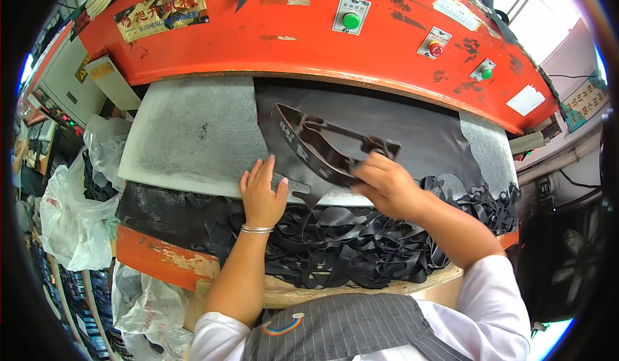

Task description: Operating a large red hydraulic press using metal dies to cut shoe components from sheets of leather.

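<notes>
My right hand (391, 188) is closed around the near end of a dark metal cutting die (311, 153), a curved steel band with crossbars inside. The die is tilted over a black leather sheet (419, 123); I cannot tell whether its edge touches the leather. My left hand (263, 196), fingers spread, lies palm down where the pale cutting pad (193, 135) meets the sheet's left edge. A narrow leather tongue (293, 183) lies beside my left thumb.
A heap of black leather offcuts (348, 238) fills the near ledge. Behind the pad runs the orange press beam (271, 38), with a green button (351, 21) and a red knob (436, 49). Plastic bags (80, 212) hang at the left.
</notes>
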`<state>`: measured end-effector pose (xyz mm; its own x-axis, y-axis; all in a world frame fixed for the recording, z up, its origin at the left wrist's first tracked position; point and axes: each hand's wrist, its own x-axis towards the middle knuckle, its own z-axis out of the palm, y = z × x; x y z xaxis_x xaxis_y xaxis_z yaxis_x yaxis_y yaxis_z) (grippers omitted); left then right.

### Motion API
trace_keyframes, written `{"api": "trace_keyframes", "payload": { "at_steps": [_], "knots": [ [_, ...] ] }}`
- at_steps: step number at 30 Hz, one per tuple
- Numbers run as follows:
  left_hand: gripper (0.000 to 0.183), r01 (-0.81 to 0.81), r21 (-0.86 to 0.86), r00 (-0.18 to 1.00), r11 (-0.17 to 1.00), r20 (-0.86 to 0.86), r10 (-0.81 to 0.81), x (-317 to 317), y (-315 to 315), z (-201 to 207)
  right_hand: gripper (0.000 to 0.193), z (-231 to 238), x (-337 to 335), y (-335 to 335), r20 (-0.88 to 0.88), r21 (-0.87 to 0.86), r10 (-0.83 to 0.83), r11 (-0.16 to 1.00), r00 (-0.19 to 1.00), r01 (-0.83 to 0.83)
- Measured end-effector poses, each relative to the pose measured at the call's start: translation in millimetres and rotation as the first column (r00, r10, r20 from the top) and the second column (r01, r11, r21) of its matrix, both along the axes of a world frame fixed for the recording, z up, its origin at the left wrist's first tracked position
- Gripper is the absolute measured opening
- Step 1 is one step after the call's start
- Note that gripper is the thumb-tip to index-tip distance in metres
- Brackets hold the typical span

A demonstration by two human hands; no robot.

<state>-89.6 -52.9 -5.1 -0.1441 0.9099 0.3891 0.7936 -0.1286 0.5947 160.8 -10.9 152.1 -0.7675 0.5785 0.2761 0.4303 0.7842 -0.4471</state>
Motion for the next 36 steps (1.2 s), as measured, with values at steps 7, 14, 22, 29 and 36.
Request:
{"api": "trace_keyframes", "payload": {
  "at_steps": [7,14,22,29,36],
  "knots": [
    [0.071,0.025,-0.061,0.97,0.998,0.244,-0.009,-7,35,-1,0.019,-105,-32,33,0.098,0.214,-0.091,0.974,0.991,0.068],
    [0.07,-0.047,-0.125,0.999,0.991,0.0,0.048,-18,71,-6,0.057,-114,-7,20,-0.001,0.165,-0.553,0.822,0.833,0.545],
    [0.066,-0.067,-0.138,0.998,0.988,-0.014,0.065,-27,60,1,0.043,-130,-7,18,-0.092,-0.046,-0.606,0.795,0.79,0.605],
    [0.068,-0.052,-0.046,0.997,0.998,0.054,0.054,-29,52,11,0.041,-121,-7,9,-0.097,0.054,-0.62,0.778,0.778,0.626],
    [0.066,-0.011,-0.049,1.0,0.999,0.018,0.012,-31,52,13,0.04,-122,-6,2,-0.058,0.103,-0.62,0.776,0.782,0.623]
  ]
}}
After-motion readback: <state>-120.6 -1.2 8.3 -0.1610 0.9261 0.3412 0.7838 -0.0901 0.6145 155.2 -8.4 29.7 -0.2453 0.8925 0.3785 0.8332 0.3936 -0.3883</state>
